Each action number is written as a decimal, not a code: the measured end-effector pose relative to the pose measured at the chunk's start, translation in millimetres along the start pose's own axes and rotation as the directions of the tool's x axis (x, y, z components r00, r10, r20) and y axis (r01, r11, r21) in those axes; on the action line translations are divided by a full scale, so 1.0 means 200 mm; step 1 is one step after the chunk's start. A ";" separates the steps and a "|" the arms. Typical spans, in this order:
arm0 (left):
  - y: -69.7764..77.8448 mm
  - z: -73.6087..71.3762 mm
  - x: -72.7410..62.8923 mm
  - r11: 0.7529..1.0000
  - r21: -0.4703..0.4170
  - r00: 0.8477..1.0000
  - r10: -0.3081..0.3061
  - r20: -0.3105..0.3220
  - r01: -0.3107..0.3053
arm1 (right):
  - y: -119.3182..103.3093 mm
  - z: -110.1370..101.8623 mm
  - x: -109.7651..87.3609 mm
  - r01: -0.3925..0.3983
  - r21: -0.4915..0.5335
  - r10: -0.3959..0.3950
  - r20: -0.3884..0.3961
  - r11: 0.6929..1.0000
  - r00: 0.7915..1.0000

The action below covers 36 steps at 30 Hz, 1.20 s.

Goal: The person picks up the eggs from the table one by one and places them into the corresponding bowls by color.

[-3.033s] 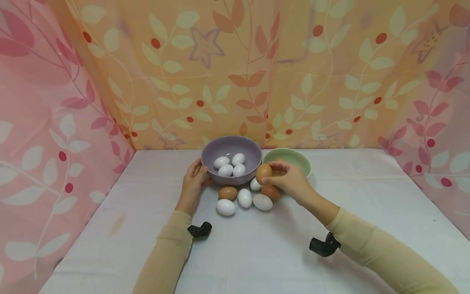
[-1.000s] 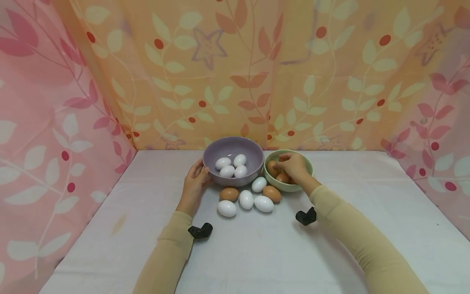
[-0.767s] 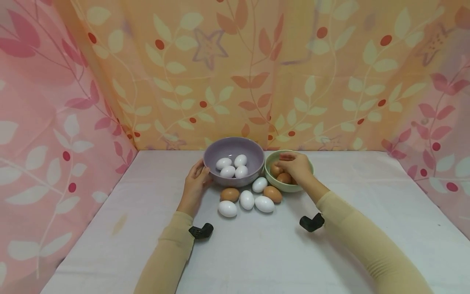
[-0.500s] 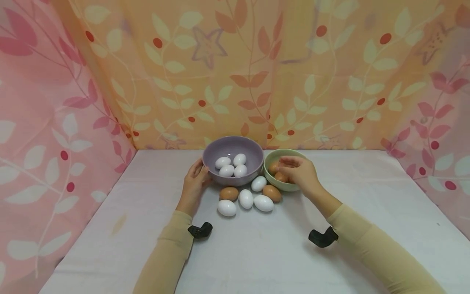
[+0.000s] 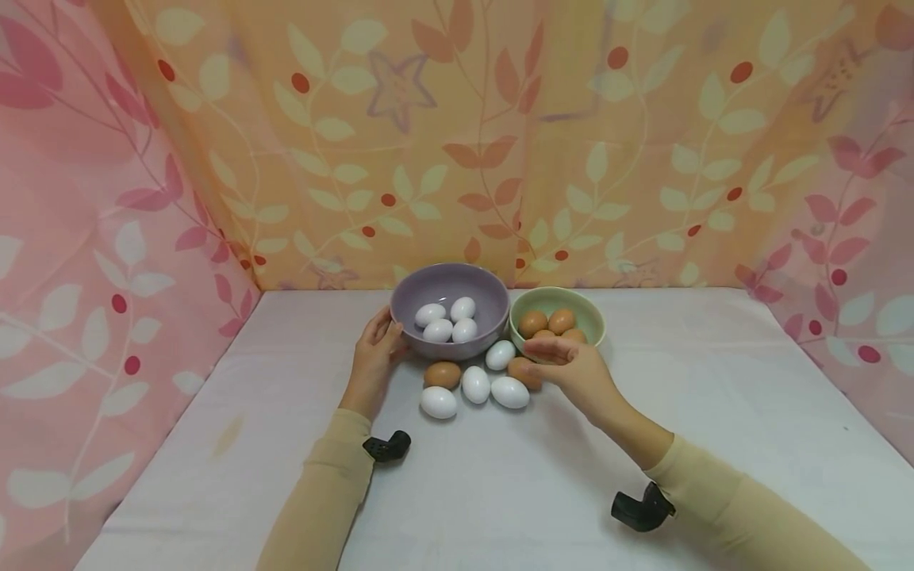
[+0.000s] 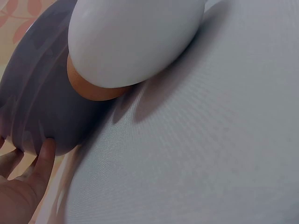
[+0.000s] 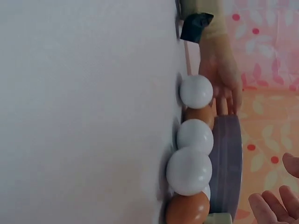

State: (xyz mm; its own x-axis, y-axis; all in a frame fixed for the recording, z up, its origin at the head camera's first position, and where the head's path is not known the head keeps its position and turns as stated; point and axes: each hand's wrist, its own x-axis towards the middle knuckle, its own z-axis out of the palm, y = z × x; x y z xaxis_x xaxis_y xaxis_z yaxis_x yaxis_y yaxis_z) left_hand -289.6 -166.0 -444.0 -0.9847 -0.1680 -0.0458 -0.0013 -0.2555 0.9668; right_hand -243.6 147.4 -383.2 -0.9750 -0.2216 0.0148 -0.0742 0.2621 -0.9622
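Note:
My left hand [image 5: 373, 357] rests its fingertips against the left side of a purple bowl [image 5: 489, 297], which holds several white eggs [image 5: 438, 331]. Both fingers and thumb touch the bowl's outer wall in the left wrist view. My right hand [image 5: 577, 377] hovers in front of a green bowl [image 5: 591, 321], thumb and fingers apart, with nothing between them. Several brown eggs [image 5: 532, 323] lie in that green bowl. Nearest to the right fingertips is a brown egg [image 5: 523, 370] on the table, partly covered by the hand.
On the white tablecloth [image 5: 457, 492], in front of the bowls, lie another brown egg [image 5: 443, 374] and several white eggs [image 5: 476, 385]. The two bowls stand side by side near the floral back curtain [image 5: 457, 143]. Pink curtains [image 5: 86, 238] flank the table.
The right hand held a brown egg, reached into the green bowl and let it go there. It has since drawn back toward the loose eggs. The left hand stays at the purple bowl.

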 end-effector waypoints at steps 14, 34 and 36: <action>-0.01 0.00 0.00 1.000 -0.023 1.000 0.020 0.001 -0.020 | 0.08 0.05 -0.04 -0.058 -0.003 0.058 0.029 0.998 0.998; 0.00 0.00 0.01 1.000 -0.018 1.000 0.009 -0.003 -0.009 | 0.14 0.09 -0.02 -0.063 -0.037 0.064 0.030 0.997 0.997; 0.00 0.01 0.00 1.000 -0.020 1.000 0.008 -0.007 -0.008 | 0.15 0.09 -0.02 -0.067 -0.044 0.069 0.029 0.997 0.997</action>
State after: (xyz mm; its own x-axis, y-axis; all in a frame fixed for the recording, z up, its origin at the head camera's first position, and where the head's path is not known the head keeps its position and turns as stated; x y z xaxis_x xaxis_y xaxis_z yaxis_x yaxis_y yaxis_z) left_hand -290.7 -165.1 -444.1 -0.9835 -0.1768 -0.0396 0.0104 -0.2734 0.9618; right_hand -237.7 139.1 -417.6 -0.9715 -0.2298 -0.0591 -0.0175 0.3178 -0.9480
